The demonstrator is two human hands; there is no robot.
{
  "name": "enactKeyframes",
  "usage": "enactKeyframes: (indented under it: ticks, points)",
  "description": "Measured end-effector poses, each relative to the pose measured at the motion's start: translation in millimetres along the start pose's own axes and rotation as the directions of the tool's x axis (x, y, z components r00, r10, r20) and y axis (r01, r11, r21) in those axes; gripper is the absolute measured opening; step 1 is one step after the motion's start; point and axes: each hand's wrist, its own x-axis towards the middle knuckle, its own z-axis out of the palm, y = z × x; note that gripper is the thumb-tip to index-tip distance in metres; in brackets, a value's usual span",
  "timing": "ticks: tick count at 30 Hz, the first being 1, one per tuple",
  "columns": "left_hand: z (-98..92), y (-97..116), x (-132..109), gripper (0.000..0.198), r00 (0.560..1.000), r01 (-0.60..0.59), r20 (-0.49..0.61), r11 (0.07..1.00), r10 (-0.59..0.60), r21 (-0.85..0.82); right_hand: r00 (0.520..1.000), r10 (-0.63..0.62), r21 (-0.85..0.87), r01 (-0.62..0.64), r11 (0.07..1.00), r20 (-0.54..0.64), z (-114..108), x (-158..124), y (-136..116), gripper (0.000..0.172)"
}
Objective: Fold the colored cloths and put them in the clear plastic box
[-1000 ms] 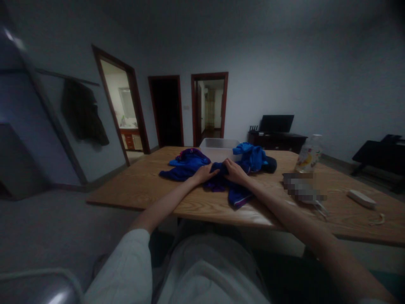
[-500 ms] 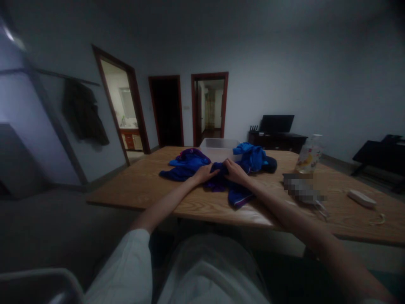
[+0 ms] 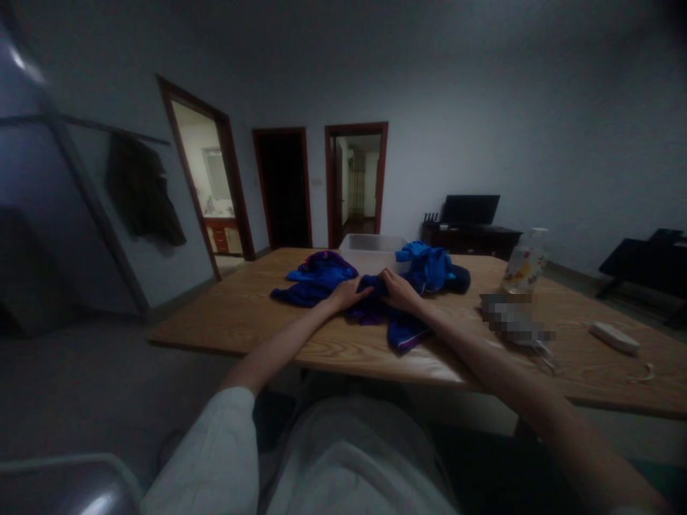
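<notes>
A dark blue garment with purple parts lies crumpled on the wooden table in front of me. My left hand grips its bunched cloth from the left, thumb pointing inward. Close beside it, my right hand pinches the same cloth from the right. Left of the hands, more blue clothing with a purple and pink patch lies spread out; whether it joins the held garment I cannot tell. A brighter blue garment sits in a heap to the right, against a translucent plastic bin behind the hands.
On the right of the wooden table stand a clear patterned jug, a blurred-out grey item and a white oblong object near a thin cord. The table's near edge runs just before my body.
Both hands stay in the same place on the dark blue garment. The clothes and the bin have not visibly moved.
</notes>
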Motion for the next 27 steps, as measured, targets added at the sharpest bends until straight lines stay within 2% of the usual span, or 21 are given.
enactKeyframes:
  ticks: [15,27]
  points:
    - [4.2,-4.6,0.9,0.068,1.0,-0.025,-0.014,1.0,0.025,-0.002,1.0,-0.012,0.006,0.012,1.0,0.002,-1.6,0.5,-1.5,0.037]
    - [3.4,-2.9,1.2,0.064,1.0,-0.007,-0.005,1.0,0.007,0.005,1.0,-0.006,0.014,0.006,1.0,-0.001,1.6,-0.3,0.4,0.04]
